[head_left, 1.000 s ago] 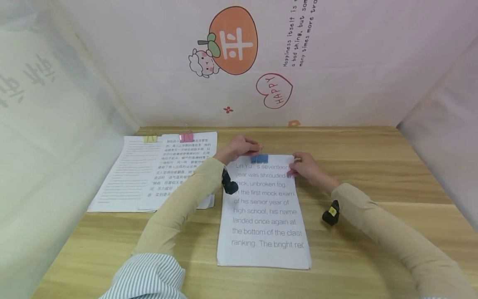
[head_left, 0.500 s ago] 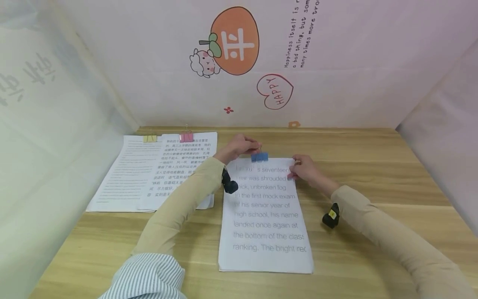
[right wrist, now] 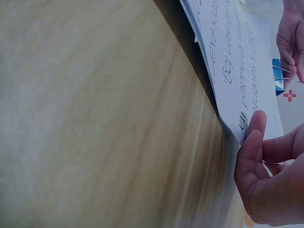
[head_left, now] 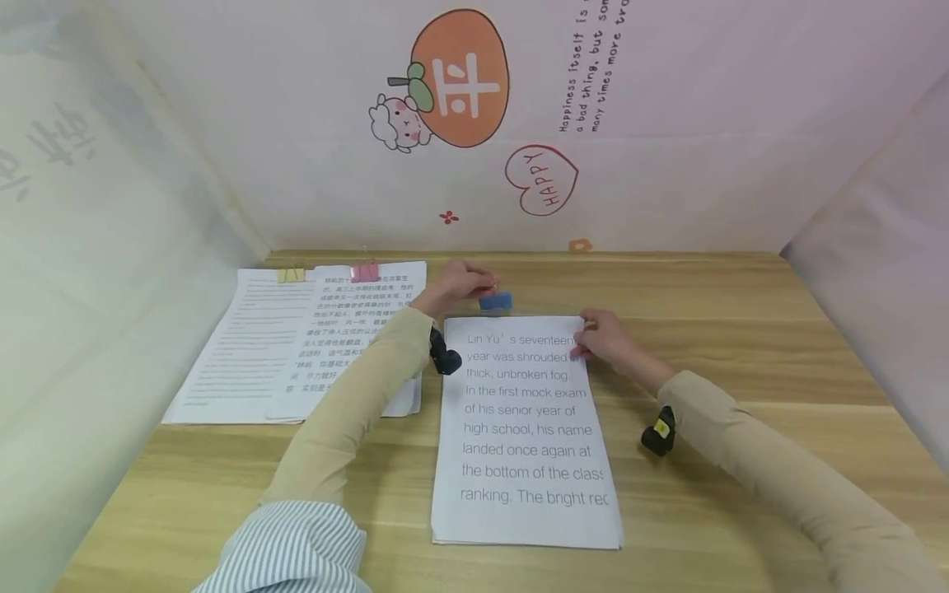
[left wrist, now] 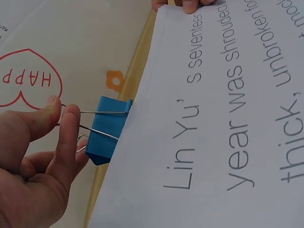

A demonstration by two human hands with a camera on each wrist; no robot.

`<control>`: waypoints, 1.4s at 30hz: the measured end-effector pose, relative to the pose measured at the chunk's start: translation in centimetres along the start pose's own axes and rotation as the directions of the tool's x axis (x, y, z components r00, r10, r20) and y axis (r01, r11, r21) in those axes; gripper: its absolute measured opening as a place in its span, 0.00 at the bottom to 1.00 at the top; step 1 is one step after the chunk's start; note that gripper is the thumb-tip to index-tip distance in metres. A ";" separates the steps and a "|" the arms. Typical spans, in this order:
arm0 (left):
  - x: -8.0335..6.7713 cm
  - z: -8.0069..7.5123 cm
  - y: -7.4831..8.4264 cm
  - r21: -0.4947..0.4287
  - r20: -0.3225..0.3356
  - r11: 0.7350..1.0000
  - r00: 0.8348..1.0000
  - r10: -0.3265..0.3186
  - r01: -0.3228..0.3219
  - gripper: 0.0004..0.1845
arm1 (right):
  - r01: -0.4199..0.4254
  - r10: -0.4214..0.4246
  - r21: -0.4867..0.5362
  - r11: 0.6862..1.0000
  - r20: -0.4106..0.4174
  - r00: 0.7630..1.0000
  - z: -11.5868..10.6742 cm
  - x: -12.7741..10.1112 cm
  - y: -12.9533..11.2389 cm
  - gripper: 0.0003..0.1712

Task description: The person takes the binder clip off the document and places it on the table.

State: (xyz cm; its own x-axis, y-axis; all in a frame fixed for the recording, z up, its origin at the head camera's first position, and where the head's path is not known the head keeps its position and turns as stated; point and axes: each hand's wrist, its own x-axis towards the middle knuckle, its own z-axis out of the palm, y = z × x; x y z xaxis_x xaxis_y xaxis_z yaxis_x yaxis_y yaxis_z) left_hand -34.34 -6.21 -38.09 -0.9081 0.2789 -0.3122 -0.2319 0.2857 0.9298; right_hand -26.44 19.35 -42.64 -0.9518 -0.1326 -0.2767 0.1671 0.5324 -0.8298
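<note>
Our left hand (head_left: 461, 287) pinches the wire handles of a blue binder clip (head_left: 494, 302) between thumb and forefinger, a narrow grip closed on the wires. The left wrist view shows the clip (left wrist: 108, 129) right at the far edge of the printed stack of paper (left wrist: 223, 133); we cannot tell whether its mouth bites the sheets or merely meets them. From the head view, the clip sits just beyond the top edge of the stack (head_left: 525, 445), which lies flat on the wooden worktop (head_left: 741, 329) in front of us, its large English print facing up. Our right hand (head_left: 604, 339) holds the stack at its upper right corner, fingers curled; in the right wrist view the fingertips (right wrist: 254, 128) press against the edge of the sheets (right wrist: 237, 71), the thumb tucked beneath, so the grip there is narrow and closed on the paper. To the left on the worktop lie two other sets of printed pages, overlapping: one held by a yellow clip (head_left: 291, 275), the other by a pink clip (head_left: 364, 272), both clipped at their far edges. Behind the worktop stands a pale wall with an orange fruit cartoon (head_left: 458, 78) and a red heart (head_left: 541, 179) reading HAPPY.
</note>
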 end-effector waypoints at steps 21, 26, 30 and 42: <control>2.1 -2.3 -1.3 0.035 -0.122 0.997 0.990 -0.069 0.074 0.18 | -0.024 0.024 -0.015 1.000 0.013 1.000 0.1 -0.5 0.3 0.30; 2.3 -2.6 -1.7 0.063 -0.133 0.996 0.990 -0.057 0.066 0.17 | -0.024 0.024 -0.008 1.000 0.011 1.000 0.2 -0.5 0.5 0.31; 2.6 -2.7 -1.9 0.072 -0.138 0.996 0.989 -0.042 0.053 0.16 | -0.024 0.024 0.001 1.000 0.005 1.000 0.1 -0.5 0.5 0.30; 2.9 -2.4 -2.1 0.159 -0.147 0.986 0.989 -0.018 0.042 0.14 | -0.063 0.063 0.000 0.998 -0.001 0.998 -0.1 -0.7 0.6 0.33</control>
State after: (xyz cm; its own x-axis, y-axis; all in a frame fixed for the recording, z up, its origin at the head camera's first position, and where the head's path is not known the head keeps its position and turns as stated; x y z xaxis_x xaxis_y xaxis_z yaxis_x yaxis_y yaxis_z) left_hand -37.33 -8.20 -40.49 -0.9450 0.1362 -0.2974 -0.2116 0.4389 0.8733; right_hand -25.73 19.85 -42.90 -0.9396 -0.0983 -0.3280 0.2265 0.5398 -0.8107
